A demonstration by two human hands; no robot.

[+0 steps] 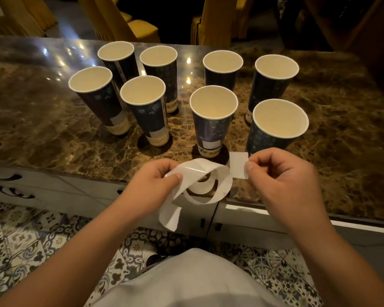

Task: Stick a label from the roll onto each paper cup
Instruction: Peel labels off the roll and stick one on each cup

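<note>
Label peeled, ready for the next cup.
Right hand (282, 173) pinches a label (238, 165) beside the roll (200, 180), which the left hand (155, 182) grips; next, press it on the near-right cup (273, 129).

text: none legible | near middle cup (213, 120): printed band at its base, characters too blurred to read | cup behind and left of it (162, 76): dark lettering on a cream base band, unreadable | peeled label (238, 165) in front of the near middle cup: blank white | label roll (200, 185): blank

Print on cup (210, 127) base too small to read; forearms cut off
</note>
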